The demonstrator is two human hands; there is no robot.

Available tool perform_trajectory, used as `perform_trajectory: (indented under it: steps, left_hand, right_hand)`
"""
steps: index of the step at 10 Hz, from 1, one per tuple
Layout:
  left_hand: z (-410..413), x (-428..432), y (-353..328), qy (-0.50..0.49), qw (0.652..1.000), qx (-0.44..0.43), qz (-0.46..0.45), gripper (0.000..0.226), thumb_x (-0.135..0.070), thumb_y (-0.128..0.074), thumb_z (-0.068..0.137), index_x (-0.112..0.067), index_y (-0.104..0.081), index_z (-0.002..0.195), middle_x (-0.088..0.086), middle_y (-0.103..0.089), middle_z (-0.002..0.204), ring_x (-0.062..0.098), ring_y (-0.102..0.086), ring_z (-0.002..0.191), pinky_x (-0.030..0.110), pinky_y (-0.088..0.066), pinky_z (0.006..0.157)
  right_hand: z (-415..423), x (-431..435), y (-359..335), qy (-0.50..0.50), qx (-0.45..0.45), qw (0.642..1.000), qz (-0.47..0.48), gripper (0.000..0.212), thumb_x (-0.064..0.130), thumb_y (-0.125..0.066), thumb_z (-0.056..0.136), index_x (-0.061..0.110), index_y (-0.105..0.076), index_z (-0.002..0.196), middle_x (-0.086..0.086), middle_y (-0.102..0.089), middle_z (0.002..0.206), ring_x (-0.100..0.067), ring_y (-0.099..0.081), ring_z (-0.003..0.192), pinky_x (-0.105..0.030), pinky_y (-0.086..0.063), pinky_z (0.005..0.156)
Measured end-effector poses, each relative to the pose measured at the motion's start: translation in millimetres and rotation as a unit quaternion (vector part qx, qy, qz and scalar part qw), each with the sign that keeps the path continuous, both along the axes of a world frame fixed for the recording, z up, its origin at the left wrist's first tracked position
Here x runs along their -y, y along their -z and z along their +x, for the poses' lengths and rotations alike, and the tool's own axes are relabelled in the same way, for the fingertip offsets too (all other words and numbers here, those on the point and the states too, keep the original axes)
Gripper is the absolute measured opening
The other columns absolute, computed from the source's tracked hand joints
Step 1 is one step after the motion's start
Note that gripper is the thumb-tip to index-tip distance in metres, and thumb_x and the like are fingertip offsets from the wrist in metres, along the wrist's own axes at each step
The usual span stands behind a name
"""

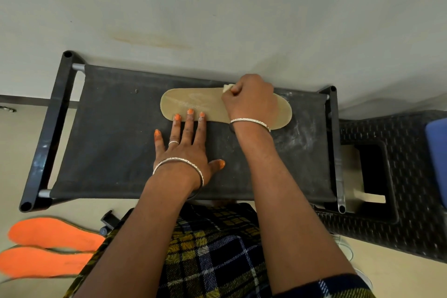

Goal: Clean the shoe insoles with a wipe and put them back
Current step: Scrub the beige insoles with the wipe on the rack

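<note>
A tan insole lies flat along the back of a black fabric shelf. My left hand lies spread on the fabric, three straight fingertips pressing the insole's near edge. My right hand is curled over the insole's right half and grips a small pale wipe, of which only a corner shows by the knuckles. Two orange insoles lie side by side on the floor at the lower left.
The shelf has a dark frame with grey rods and stands against a pale wall. A black woven plastic stool stands to the right, with something blue at the frame's edge. A plaid cloth covers my lap.
</note>
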State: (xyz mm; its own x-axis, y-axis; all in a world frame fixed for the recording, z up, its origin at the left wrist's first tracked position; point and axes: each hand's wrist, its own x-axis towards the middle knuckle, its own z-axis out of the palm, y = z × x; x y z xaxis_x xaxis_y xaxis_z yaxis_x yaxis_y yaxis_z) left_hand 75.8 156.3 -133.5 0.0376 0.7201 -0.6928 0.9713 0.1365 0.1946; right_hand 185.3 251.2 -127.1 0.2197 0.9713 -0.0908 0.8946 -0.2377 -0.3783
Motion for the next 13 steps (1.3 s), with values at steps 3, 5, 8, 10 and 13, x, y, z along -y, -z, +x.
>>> perform_trajectory:
  steps: [3, 5, 8, 10, 13]
  left_hand:
    - [-0.4, 0.5, 0.1, 0.005, 1.0, -0.002, 0.002, 0.1, -0.068, -0.038, 0.093, -0.028, 0.036, 0.147, -0.003, 0.042, 0.154, 0.024, 0.032, 0.145, 0.058, 0.01, 0.119]
    - [-1.3, 0.1, 0.2, 0.003, 1.0, 0.0, 0.003, 0.101, -0.069, -0.039, 0.093, -0.029, 0.036, 0.147, -0.004, 0.041, 0.154, 0.024, 0.032, 0.145, 0.059, 0.01, 0.118]
    - [0.7, -0.5, -0.8, 0.004, 1.0, -0.003, 0.001, 0.1, -0.069, -0.038, 0.093, -0.028, 0.036, 0.147, -0.003, 0.041, 0.154, 0.024, 0.032, 0.145, 0.058, 0.01, 0.118]
    - [0.4, -1.1, -1.4, 0.005, 1.0, -0.004, -0.003, 0.1, -0.068, -0.038, 0.093, -0.028, 0.036, 0.147, -0.003, 0.041, 0.154, 0.024, 0.032, 0.145, 0.058, 0.01, 0.119]
    - [-0.8, -1.0, -1.3, 0.006, 1.0, -0.002, -0.002, 0.101, -0.068, -0.04, 0.093, -0.028, 0.036, 0.147, -0.003, 0.042, 0.154, 0.024, 0.032, 0.145, 0.058, 0.011, 0.118]
  right_hand:
    - [-14.5, 2.7, 9.1, -0.057, -0.068, 0.996, 0.026, 0.009, 0.022, -0.065, 0.085, 0.017, -0.07, 0.079, -0.002, -0.071, 0.08, -0.024, -0.066, 0.077, -0.035, -0.053, 0.065]
    - [6.5, -3.4, 4.3, 0.012, -0.031, 0.999, 0.004, 0.01, 0.028, -0.065, 0.084, 0.022, -0.072, 0.086, 0.003, -0.071, 0.09, -0.019, -0.064, 0.084, -0.027, -0.043, 0.061]
    - [-12.8, -0.3, 10.3, -0.059, -0.06, 0.996, 0.001, 0.006, 0.02, -0.066, 0.084, 0.02, -0.072, 0.08, 0.0, -0.073, 0.084, -0.024, -0.067, 0.082, -0.035, -0.055, 0.072]
    - [-2.1, -4.6, 10.2, -0.076, -0.066, 0.994, -0.042, 0.006, 0.03, -0.074, 0.078, 0.025, -0.074, 0.081, 0.005, -0.073, 0.082, -0.019, -0.069, 0.077, -0.029, -0.056, 0.068]
    - [4.9, -5.4, 10.0, -0.052, -0.061, 0.995, -0.055, 0.007, 0.027, -0.071, 0.077, 0.021, -0.075, 0.077, 0.002, -0.073, 0.081, -0.021, -0.067, 0.077, -0.025, -0.048, 0.064]
